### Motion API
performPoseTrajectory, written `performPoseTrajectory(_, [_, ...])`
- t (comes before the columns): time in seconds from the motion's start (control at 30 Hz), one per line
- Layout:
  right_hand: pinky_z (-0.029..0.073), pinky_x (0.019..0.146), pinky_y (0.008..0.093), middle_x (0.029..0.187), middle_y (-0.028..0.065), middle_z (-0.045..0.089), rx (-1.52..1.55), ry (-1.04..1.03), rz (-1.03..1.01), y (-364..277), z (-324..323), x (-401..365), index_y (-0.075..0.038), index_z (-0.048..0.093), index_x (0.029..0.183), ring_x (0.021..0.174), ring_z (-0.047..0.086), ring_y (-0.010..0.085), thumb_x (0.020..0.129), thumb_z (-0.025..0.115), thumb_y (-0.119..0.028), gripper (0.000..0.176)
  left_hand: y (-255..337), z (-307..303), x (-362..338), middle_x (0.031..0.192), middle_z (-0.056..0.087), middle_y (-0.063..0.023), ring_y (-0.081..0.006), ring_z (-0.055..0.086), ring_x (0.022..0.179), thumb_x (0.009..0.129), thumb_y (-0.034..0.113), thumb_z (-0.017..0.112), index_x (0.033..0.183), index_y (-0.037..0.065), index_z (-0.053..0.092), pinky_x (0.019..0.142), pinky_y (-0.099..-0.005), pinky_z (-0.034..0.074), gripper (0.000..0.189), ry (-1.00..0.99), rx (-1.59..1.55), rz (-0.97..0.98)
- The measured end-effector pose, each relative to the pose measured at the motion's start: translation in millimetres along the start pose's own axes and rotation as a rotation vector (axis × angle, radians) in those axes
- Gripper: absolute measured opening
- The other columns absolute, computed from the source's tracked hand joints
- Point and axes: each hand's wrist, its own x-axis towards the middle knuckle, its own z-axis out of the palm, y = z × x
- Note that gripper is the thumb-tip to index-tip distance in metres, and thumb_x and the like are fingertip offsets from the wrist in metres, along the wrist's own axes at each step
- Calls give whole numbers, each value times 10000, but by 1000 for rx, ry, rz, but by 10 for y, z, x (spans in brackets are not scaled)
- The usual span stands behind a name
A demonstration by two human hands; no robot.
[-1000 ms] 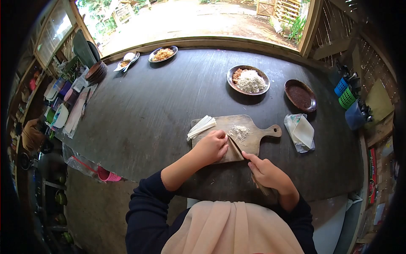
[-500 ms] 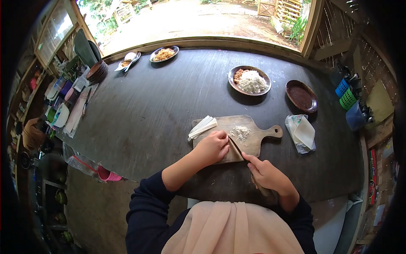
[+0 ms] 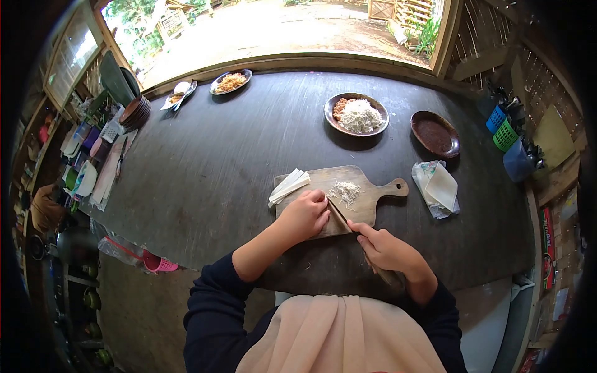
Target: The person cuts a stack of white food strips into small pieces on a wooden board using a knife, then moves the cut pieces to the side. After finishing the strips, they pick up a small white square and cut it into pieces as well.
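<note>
A wooden cutting board [image 3: 367, 200] with a handle lies on the dark table. My right hand [image 3: 390, 250] grips a knife [image 3: 339, 216], its blade slanting across the board towards my left fingertips. My left hand [image 3: 305, 214] is closed at the board's near left part, beside the blade's tip. Whatever its curled fingers press on is mostly hidden. Just beyond the blade is a small heap of fine white shreds [image 3: 346, 193]. Several long white strips [image 3: 290, 186] rest together on the board's far left corner.
Behind the board stands a plate [image 3: 331, 122] heaped with white shreds and reddish-brown food. To its right are a bare brown oval plate [image 3: 435, 133] and a folded wrapper [image 3: 437, 189]. Two food plates [image 3: 230, 82] [image 3: 179, 96], stacked brown dishes [image 3: 135, 113] and utensil baskets [image 3: 505, 135] line the edges.
The camera view has shifted slightly, so the table and its things appear a little further left and higher. Both hands keep nearly the same place at the board, the knife still in my right.
</note>
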Motion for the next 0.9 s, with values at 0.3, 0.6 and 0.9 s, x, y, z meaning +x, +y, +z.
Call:
performPoseTrajectory(0.3, [517, 497, 342, 566, 111, 594, -23, -14, 1, -61, 12, -45, -84, 410, 1432, 457, 612, 203, 1031, 399, -99, 401, -1, 4, -13, 1058, 625, -152, -314, 607, 994, 867, 157, 658, 1054, -53, 684, 880, -384, 507, 282, 16, 12, 7])
performPoseTrajectory(0.6, [521, 505, 331, 605, 97, 593, 52, -3, 27, -87, 53, -19, -87, 386, 1457, 486, 609, 191, 1030, 395, -100, 428, -33, 13, -22, 1067, 627, -160, -317, 610, 998, 864, 147, 655, 1041, -58, 686, 893, -385, 505, 273, 29, -30, 14])
performPoseTrajectory(0.9, [524, 513, 331, 601, 101, 592, 11, -4, 5, -116, 62, -44, -77, 393, 1452, 486, 614, 195, 1024, 403, -90, 428, -38, 7, -15, 1065, 626, -164, -325, 612, 990, 860, 142, 654, 1025, -59, 689, 886, -387, 505, 262, 30, -36, 8])
